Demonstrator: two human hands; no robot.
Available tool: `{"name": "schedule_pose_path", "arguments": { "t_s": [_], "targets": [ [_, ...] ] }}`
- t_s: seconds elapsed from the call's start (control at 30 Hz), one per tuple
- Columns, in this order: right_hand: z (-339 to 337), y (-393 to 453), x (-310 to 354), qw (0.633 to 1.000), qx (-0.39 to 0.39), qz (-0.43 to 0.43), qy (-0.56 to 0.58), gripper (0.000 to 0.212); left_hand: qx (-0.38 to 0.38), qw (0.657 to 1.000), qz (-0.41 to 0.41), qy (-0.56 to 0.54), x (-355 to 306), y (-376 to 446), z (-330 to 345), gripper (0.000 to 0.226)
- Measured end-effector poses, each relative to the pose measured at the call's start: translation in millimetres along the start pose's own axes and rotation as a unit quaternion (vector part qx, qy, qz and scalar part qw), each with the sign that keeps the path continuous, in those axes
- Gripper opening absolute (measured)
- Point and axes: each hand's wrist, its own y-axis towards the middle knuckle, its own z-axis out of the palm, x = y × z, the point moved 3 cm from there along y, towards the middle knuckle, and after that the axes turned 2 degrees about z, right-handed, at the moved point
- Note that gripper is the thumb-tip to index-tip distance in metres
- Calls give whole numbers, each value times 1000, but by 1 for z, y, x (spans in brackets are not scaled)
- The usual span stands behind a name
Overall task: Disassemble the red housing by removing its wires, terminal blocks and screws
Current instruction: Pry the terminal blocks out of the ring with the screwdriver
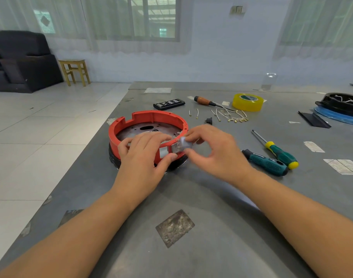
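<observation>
The round red housing (149,119) stands on a dark base on the grey table (211,197). My left hand (145,155) grips its near wall, fingers over the rim and thumb against the outside by a rectangular opening. My right hand (213,151) pinches a small grey-white block (182,145), blurred, just outside that wall at the opening. Several removed white wires with brass terminals (229,116) lie beyond the housing, beside a small black part (208,120).
Two green-handled screwdrivers (272,159) lie right of my right hand. Farther back are a wooden-handled screwdriver (204,101), a yellow tape roll (248,102) and a black bit case (168,103). A black cover on blue (342,106) sits far right. The table's left edge drops to tiled floor.
</observation>
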Motion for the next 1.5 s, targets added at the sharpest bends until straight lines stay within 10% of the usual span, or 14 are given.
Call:
{"name": "schedule_pose_path", "arguments": {
  "t_s": [0.23, 0.63, 1.5],
  "targets": [
    [-6, 44, -83, 955, -6, 287, -74, 14, -1, 997, -35, 74, 11, 4, 10, 26],
    [43, 126, -161, 889, 119, 318, -307, 16, -17, 997, -35, 60, 18, 4, 11, 28],
    [49, 119, -159, 848, 215, 256, -411, 23, -10, 997, -43, 66, 18, 5, 12, 33]
  ]
}}
